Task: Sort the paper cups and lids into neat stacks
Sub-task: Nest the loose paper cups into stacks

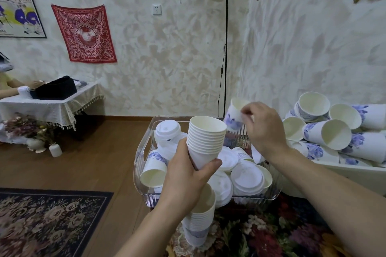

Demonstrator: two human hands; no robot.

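The left hand (186, 175) was wrapped around the narrow lower end of a nested stack of plain white paper cups (205, 140), thumb across the front, mouth tilted up and to the right. The right hand (264, 129) pinched the rim of a single white paper cup with a blue flower print (235, 116), held tilted just above and to the right of that stack's mouth, apart from it.

These cups looked very light and thin-walled, so I judged a hard squeeze would dent them; the rolled rim seemed the stiffest place to take one, and the stack was best held low, as it was. Nested cups can slide apart if tipped too far.

Below both hands sat a clear plastic tray with cut-out handles (140, 165), holding loose white plastic lids (246, 179), a domed white lid (167, 129) and a few fallen cups. Lids were likely slippery and springy, easiest lifted by the edge. A second stack of white paper cups (200, 221) stood just in front of the tray on the dark floral cloth (261, 231), under the left wrist, where a dropped elbow could topple it.

To the right, a heap of blue-flowered paper cups (334, 131) lay on its sides, close to the right forearm. Open room lay to the left, over the wooden floor (94, 162).
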